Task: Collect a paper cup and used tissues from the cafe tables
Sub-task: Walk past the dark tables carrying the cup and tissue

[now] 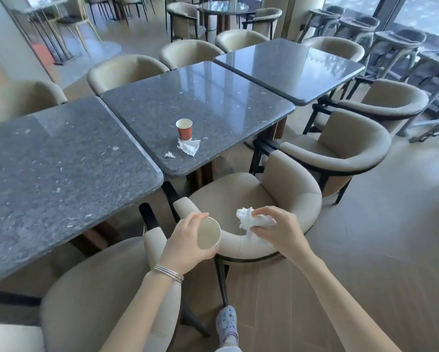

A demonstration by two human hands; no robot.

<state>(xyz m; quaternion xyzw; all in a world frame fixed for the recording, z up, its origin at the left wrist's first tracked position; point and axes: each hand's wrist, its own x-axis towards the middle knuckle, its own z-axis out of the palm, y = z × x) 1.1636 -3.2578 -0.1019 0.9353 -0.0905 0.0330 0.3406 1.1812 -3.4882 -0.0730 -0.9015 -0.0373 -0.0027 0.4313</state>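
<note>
Gripping one cup [208, 233] left-handed, one tissue wad [247, 221] right-handed.

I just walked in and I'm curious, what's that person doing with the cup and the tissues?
A person is clearing up rubbish in a cafe. Their left hand holds a paper cup, tipped so its open mouth shows. Their right hand grips crumpled tissues right beside it, above a beige chair. On the middle table a red cup stands upright, with a used tissue at its base and a small scrap nearby. Those are not yet picked up.
</note>
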